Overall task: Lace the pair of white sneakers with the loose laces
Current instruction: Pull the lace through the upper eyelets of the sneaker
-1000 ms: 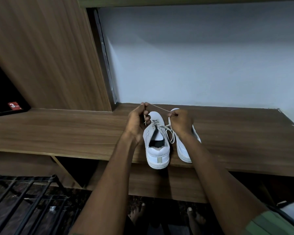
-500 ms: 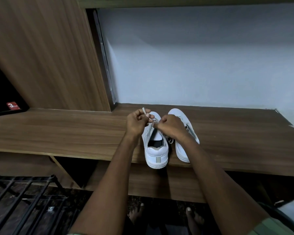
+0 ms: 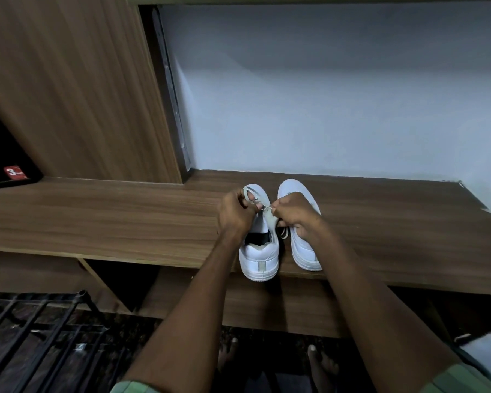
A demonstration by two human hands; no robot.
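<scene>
Heels of the two sneakers sat at the near edge of the surface [image 3: 125,219], toes pointing to 12 o'clock, long axes parallel. Left sneaker [image 3: 258,258] was the one being worked; right sneaker [image 3: 305,251] lay just beside it at 3 o'clock. Both hands met over the left shoe's eyelet area. Left hand [image 3: 234,214] was curled, pinching a lace [image 3: 245,191] loop rising toward 12. Right hand [image 3: 294,212] pinched the lace's other run, crossing from 3 o'clock. Judged: tightening or threading pull would run sideways, 9 to 3, across the shoe's long axis.
</scene>
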